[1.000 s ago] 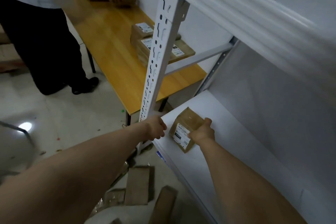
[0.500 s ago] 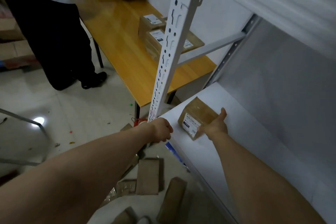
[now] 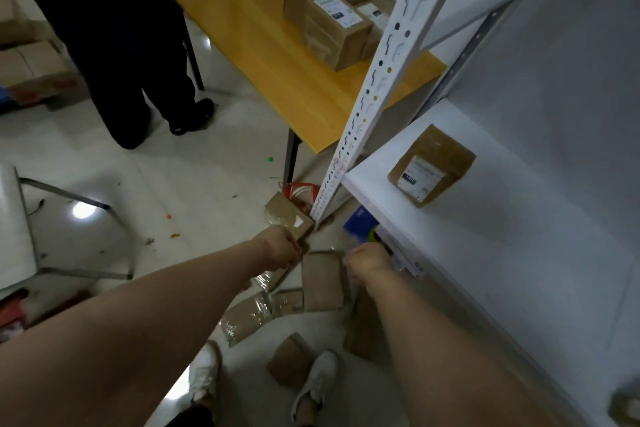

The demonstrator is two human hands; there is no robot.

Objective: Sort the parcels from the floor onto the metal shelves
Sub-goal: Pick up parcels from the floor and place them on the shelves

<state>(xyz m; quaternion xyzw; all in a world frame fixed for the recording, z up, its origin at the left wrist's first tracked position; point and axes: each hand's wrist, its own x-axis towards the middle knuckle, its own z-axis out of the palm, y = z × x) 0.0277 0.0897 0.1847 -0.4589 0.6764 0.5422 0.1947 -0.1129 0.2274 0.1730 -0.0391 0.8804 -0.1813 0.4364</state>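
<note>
A brown parcel with a white label [image 3: 433, 165] lies alone on the white metal shelf [image 3: 502, 270], near its front left corner. Both my hands are down below the shelf edge, over several brown parcels scattered on the floor. My left hand [image 3: 282, 248] is curled against the corner of a taped floor parcel [image 3: 287, 213] by the foot of the shelf post [image 3: 381, 62]; its fingers are hidden. My right hand [image 3: 370, 262] hangs beside a flat floor parcel [image 3: 322, 282], fingers bent down, nothing in it.
More floor parcels lie near my white shoes [image 3: 315, 381], one wrapped in clear film [image 3: 246, 317]. A wooden table [image 3: 263, 45] with several stacked parcels [image 3: 332, 21] stands behind the post. Another person's dark legs [image 3: 131, 45] stand at the left. A metal chair frame [image 3: 69, 198] is far left.
My right hand let go of the parcel on the shelf and dropped below the shelf edge. My left hand came off the post down to the floor parcels. The view tilted downward.
</note>
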